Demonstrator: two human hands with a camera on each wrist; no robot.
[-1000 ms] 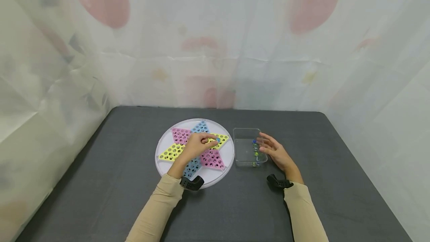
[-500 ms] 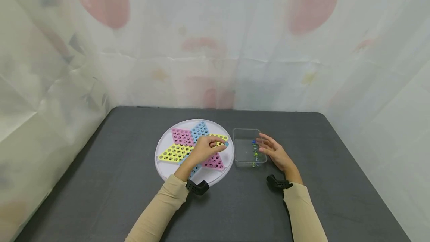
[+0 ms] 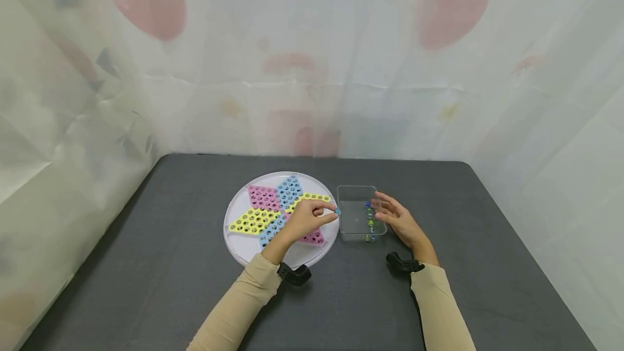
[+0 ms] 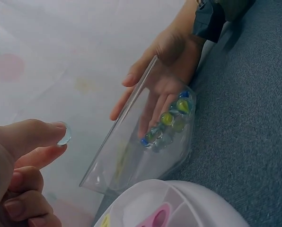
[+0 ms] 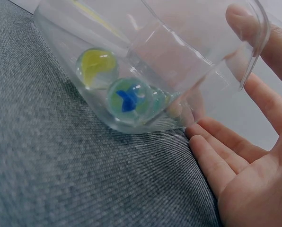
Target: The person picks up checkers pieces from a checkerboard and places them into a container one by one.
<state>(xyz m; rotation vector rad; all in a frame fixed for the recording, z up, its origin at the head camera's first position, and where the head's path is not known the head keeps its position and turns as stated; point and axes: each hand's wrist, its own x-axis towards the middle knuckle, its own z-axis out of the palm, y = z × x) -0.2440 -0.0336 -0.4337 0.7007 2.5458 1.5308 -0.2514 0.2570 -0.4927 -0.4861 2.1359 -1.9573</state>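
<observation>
My left hand [image 3: 303,222] pinches a small clear bluish marble [image 4: 65,134] between thumb and forefinger, the other fingers curled in. It hangs over the right rim of a round white Chinese checkers board [image 3: 235,240], close to the left wall of a clear plastic box [image 3: 357,186]. Several glass marbles with yellow and blue swirls, such as a blue-swirled marble [image 5: 127,99], lie along the right side inside the box. My right hand [image 3: 403,225] is at the box's right wall, fingers extended and loosely spread; whether all of them touch it is hard to tell.
The board carries a star of pink, yellow and blue perforated points. A dark grey cloth-covered table [image 3: 341,307] lies beneath everything. Printed white curtains [image 3: 312,69] hang behind and at both sides. A black wrist camera mount [image 3: 294,274] sits on my left wrist, another on the right.
The left hand has moved to the right with the marble, from above the yellow point to the board's right rim by the box. My right hand and the box have stayed in place.
</observation>
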